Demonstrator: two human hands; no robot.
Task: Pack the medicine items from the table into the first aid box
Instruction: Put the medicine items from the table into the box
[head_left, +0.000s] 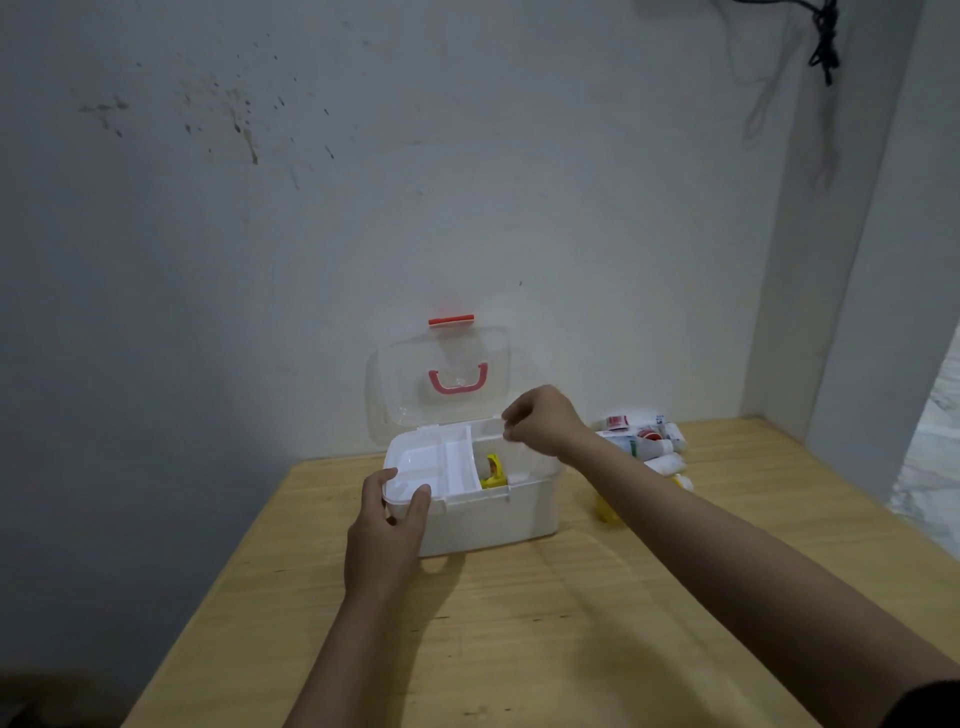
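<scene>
White plastic is catching the light here: the white plastic first aid box (483, 512) is sitting on the pale wooden surface (519, 623) with its clear hinged lid with the pink handle (441, 379) standing upright against the wall. The left hand (387, 530) is bracing the box at its near left corner, grip spread, thumb and fingers resting over the rim beside the white divided inner tray (436, 462). The right hand (543, 421) is hovering over the open right-hand compartment, fingertips curled and pressed close together, and whether they are pinching anything small I cannot tell. Down in that compartment a yellow item (492, 472) is already lying, so the packing looks to be under way with plenty left to do. The rest of the medicine, a cluster of white tubes and rolls with red and green markings (647, 441), is waiting on the surface just to the right of the box, and a small yellow piece (605, 512) is lying nearer, partly hidden behind the right forearm. The next move is likely calling for the right hand to swing out to that pile, take one piece and carry it back over the box wall. The tray is covering the left half, so only the right gap is open for dropping things in.
</scene>
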